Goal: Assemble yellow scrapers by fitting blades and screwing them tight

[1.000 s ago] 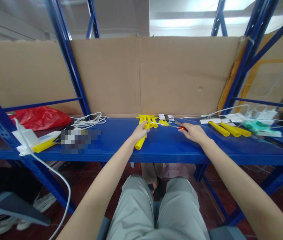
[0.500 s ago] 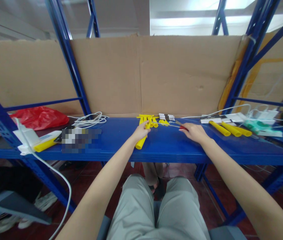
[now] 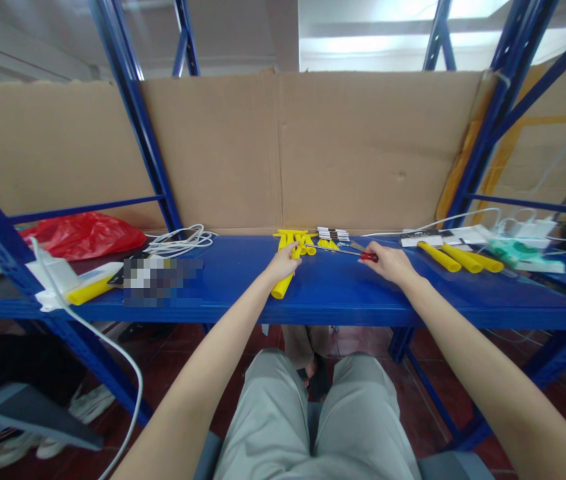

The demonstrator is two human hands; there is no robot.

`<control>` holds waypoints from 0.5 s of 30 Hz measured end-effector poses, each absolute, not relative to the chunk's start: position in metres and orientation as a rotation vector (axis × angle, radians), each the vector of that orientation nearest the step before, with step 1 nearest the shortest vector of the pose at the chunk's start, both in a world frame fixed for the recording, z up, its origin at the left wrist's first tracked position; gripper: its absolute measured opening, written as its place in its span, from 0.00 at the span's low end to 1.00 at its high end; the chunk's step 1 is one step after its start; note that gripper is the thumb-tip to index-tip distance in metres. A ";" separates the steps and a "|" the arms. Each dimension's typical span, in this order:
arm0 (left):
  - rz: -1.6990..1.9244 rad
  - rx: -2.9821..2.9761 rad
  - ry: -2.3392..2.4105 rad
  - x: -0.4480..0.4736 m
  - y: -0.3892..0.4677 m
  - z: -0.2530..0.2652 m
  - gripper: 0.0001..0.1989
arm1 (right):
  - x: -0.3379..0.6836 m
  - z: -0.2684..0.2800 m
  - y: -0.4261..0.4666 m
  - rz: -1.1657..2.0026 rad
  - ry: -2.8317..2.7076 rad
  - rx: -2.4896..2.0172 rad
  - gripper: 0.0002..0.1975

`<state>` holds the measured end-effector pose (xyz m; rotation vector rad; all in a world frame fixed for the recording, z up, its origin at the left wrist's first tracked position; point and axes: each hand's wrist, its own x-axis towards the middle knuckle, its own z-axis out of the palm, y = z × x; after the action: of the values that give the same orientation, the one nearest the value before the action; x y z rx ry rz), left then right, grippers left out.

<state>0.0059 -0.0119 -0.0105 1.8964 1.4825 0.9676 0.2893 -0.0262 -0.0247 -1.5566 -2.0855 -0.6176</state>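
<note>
My left hand [image 3: 283,262] is closed round a yellow tube-shaped handle [image 3: 283,287] that lies on the blue shelf top. In my right hand [image 3: 389,262] is a screwdriver [image 3: 369,256] with a red handle, gripped by the fingers. Its long metal shaft runs leftward, and the tip is at the upper end of the yellow piece beside my left fingers. Whether the tip sits in a screw is too small to tell. Just behind my left hand lie several more yellow handles [image 3: 311,249]. Right of those is a stack of white and black strips [image 3: 333,234].
Several yellow tubes [image 3: 460,259] lie at the right, near white adapters and cables [image 3: 533,230]. Coiled white cable [image 3: 187,240] and a red plastic bag [image 3: 83,230] are at the left. A cardboard panel [image 3: 313,147] closes the back between blue posts [image 3: 137,120].
The screwdriver's handle appears turned slightly in my right hand. My left hand and the yellow handle stay in place. The red bag at the left has shifted and spread.
</note>
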 end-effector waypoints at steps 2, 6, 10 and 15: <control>0.982 1.890 1.482 0.006 -0.011 -0.012 0.32 | 0.290 -0.025 -0.026 -0.615 -2.091 -1.523 0.11; 0.983 1.877 1.498 0.006 -0.009 -0.013 0.32 | 0.291 -0.027 -0.024 -0.586 -2.107 -1.458 0.14; 0.981 1.877 1.504 0.005 -0.010 -0.012 0.33 | 0.290 -0.027 -0.023 -0.529 -2.128 -1.429 0.14; 0.963 1.880 1.501 0.006 -0.011 -0.010 0.33 | 0.291 -0.027 -0.022 -0.502 -2.095 -1.456 0.10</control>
<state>0.0058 -0.0114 -0.0105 1.8798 1.5012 0.9634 0.2911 -0.0218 -0.0275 -1.4562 -2.0948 -0.5019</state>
